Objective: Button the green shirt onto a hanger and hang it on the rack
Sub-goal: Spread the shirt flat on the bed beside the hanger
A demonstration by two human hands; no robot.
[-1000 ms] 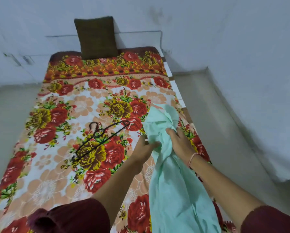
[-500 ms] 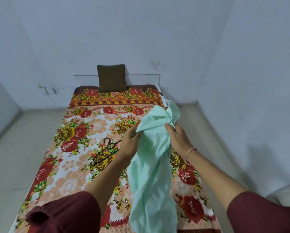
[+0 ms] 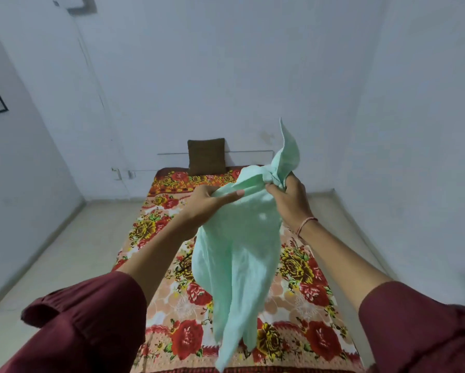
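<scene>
Step in hand: getting the green shirt (image 3: pixel 236 254) sorted out in the air, before any hanger work. Both hands hold it up over the bed (image 3: pixel 306 278), top end bunched, the rest hanging down in a loose twisted column toward the near edge of the bed.

Left hand (image 3: pixel 204 203): grips the upper edge of the cloth from the left, thumb laid flat along the top, the other fingers tucked under the fabric, out of view.

Right hand (image 3: pixel 288 200): closed tight round a wad of cloth at the shirt's top right, with a pointed flap sticking up above the fist. Can't tell if that flap is collar or sleeve.

Hanger (image 3: pixel 182 267): only a dark bit shows on the bedspread, just left of the hanging shirt and mostly hidden behind it. Judged to be the hanger, not certain. Nothing is threaded into the shirt. The rack is not in view. A brown cushion (image 3: pixel 205 156) stands at the far end of the bed against the wall.

Progress: early. No buttons visible, shirt not opened out, hanger not picked up.

Next move probably calls for finding the collar and shoulders, shaking or spreading the shirt so it hangs straight, then laying it down or freeing one hand for the hanger. The cloth is limp and twisted, so the wrong edge is easy to grab.
</scene>
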